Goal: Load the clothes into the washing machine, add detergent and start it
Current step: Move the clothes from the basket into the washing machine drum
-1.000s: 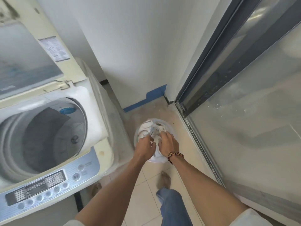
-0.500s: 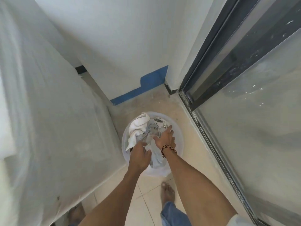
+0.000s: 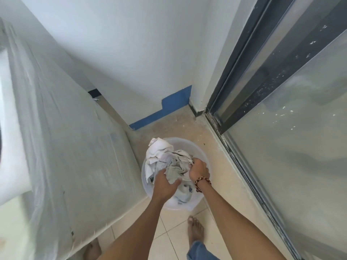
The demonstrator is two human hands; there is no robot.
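Clothes (image 3: 170,162): crumpled white and pale grey heap in a round translucent tub (image 3: 201,152) on the floor, beside the plastic-covered washer (image 3: 75,156).

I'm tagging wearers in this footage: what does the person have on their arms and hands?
Both forearms are bare, with no gloves or rings visible. The right hand has a beaded bracelet of brown, amber and dark beads at the wrist. The left hand wears nothing.

Your hands grip soft crumpled cloth (image 3: 169,164), white and faded grey, in translucent smooth plastic basin (image 3: 201,152). At 9 o'clock, washer side (image 3: 65,147) under filmy wrinkled plastic cover. At 3 o'clock, glossy glass door (image 3: 291,147), dark metal frame. Floor tiles (image 3: 174,231) smooth, semi-gloss.
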